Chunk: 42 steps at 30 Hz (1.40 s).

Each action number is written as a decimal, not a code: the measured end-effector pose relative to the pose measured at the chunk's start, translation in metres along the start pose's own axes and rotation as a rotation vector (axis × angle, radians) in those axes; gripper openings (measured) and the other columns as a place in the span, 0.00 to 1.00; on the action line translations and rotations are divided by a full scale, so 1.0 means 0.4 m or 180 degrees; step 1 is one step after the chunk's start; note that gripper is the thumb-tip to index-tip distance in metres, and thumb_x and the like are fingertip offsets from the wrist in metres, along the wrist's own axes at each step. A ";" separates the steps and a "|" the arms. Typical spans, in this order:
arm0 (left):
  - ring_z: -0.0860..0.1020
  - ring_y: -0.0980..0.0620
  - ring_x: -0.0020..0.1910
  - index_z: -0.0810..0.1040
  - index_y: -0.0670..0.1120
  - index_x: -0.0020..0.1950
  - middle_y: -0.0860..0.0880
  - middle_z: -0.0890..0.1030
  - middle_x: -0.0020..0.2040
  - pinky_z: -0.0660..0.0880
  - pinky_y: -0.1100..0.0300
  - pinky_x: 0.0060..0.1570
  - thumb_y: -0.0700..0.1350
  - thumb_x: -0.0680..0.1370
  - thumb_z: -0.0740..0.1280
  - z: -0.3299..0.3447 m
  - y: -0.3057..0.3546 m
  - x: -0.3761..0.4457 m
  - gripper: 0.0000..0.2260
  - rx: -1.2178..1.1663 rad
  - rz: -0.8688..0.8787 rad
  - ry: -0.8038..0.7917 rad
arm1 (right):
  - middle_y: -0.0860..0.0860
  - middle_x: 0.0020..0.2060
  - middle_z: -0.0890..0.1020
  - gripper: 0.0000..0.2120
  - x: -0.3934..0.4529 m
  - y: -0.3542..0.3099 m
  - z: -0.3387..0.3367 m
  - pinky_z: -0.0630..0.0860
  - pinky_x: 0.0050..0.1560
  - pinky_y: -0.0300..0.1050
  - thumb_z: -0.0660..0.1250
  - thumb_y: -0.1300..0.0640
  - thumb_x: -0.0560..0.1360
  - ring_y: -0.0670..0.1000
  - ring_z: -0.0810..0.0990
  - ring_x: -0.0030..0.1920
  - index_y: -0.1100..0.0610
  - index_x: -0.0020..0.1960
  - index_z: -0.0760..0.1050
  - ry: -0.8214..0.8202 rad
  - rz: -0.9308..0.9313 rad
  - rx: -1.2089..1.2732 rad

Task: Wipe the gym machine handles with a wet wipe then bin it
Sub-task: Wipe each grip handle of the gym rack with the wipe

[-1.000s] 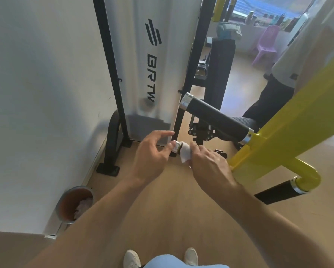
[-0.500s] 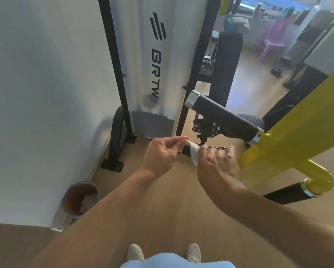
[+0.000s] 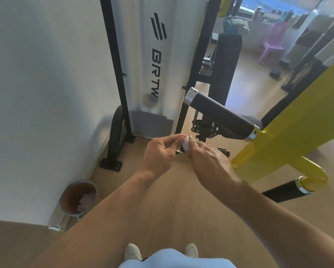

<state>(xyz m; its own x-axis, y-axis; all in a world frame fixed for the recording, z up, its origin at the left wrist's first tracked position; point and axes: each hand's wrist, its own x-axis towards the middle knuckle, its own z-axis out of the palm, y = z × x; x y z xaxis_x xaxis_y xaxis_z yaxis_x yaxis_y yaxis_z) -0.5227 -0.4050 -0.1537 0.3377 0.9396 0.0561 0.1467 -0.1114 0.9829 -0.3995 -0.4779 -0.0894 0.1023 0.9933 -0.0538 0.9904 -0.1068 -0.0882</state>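
A small white wet wipe (image 3: 186, 143) is pinched between the fingertips of my left hand (image 3: 163, 151) and my right hand (image 3: 206, 158), held in front of me above the floor. Just beyond them the upper black handle (image 3: 219, 115) with silver end caps juts out from the yellow machine arm (image 3: 290, 132). A second black handle (image 3: 282, 192) sticks out lower at the right. Neither hand touches a handle. A round bin (image 3: 79, 197) with crumpled white wipes inside stands on the floor by the wall, lower left.
A white wall fills the left side. The machine's white shroud (image 3: 162, 64) and black frame posts (image 3: 114, 74) stand ahead. A black padded backrest (image 3: 226, 64) and a pink chair (image 3: 272, 43) are further back. My shoes (image 3: 133, 251) show at the bottom.
Both hands have closed in on the wipe, which now looks bunched smaller between the fingertips. The view has shifted slightly; a dark-clothed person at the right is no longer seen.
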 end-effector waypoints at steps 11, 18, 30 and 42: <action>0.85 0.54 0.51 0.84 0.54 0.60 0.55 0.87 0.53 0.82 0.52 0.52 0.57 0.78 0.65 0.009 -0.010 -0.027 0.15 0.0328 0.0111 -0.0017 | 0.53 0.53 0.80 0.12 -0.003 -0.020 0.002 0.65 0.42 0.45 0.53 0.56 0.84 0.55 0.82 0.50 0.58 0.63 0.69 0.0238 -0.0224 -0.0150; 0.83 0.58 0.41 0.84 0.53 0.59 0.58 0.86 0.50 0.83 0.55 0.45 0.56 0.78 0.67 0.002 -0.007 -0.050 0.14 0.0228 -0.0013 0.0063 | 0.54 0.58 0.80 0.20 -0.084 0.032 -0.044 0.69 0.45 0.48 0.54 0.53 0.84 0.54 0.82 0.52 0.60 0.73 0.61 -0.0320 -0.0113 -0.1239; 0.82 0.60 0.52 0.85 0.51 0.59 0.53 0.86 0.56 0.79 0.69 0.49 0.56 0.79 0.67 -0.012 -0.022 -0.085 0.14 0.0327 0.0135 0.0091 | 0.48 0.42 0.75 0.09 -0.080 0.003 -0.047 0.72 0.41 0.46 0.54 0.55 0.83 0.51 0.76 0.38 0.55 0.58 0.70 -0.0321 -0.0236 -0.1004; 0.80 0.67 0.43 0.85 0.52 0.59 0.58 0.86 0.53 0.78 0.70 0.46 0.55 0.79 0.68 -0.009 -0.012 -0.123 0.13 0.0220 0.0081 0.0322 | 0.48 0.51 0.81 0.10 -0.091 -0.012 -0.020 0.72 0.42 0.43 0.64 0.47 0.79 0.51 0.78 0.52 0.49 0.57 0.77 0.0395 -0.0515 -0.0281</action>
<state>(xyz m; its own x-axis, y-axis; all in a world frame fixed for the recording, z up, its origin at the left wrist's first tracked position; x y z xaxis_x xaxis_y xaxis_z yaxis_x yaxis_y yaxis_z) -0.5432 -0.4494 -0.1605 0.2472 0.9636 0.1017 0.2041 -0.1544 0.9667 -0.4073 -0.5130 -0.0792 -0.0532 0.9956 0.0773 0.9986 0.0532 0.0018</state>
